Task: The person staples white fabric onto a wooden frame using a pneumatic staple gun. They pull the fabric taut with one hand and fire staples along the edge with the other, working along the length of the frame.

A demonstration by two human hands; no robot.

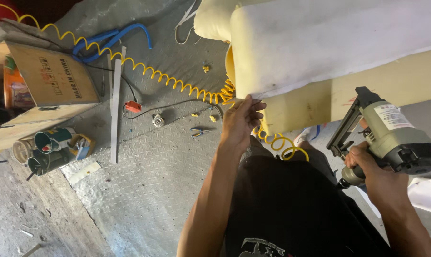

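Note:
My left hand [240,120] pinches the edge of a thin white fabric sheet [329,38] stretched over a pale yellow foam cushion [301,107] at the top right. My right hand [367,164] grips the handle of a grey-green pneumatic staple gun [391,135], held upright to the right of the foam, its black magazine [348,121] angled toward the cushion but apart from it. A yellow coiled air hose [168,78] runs across the floor from the far left, passes under my left hand and loops back toward the gun.
Grey patterned floor covering [144,181] lies below. At left stand wooden boxes [53,76], several cans and tape rolls [49,147], a long white strip [115,109], a blue hose [106,40], a red-tipped cable [133,106] and small pliers [198,132].

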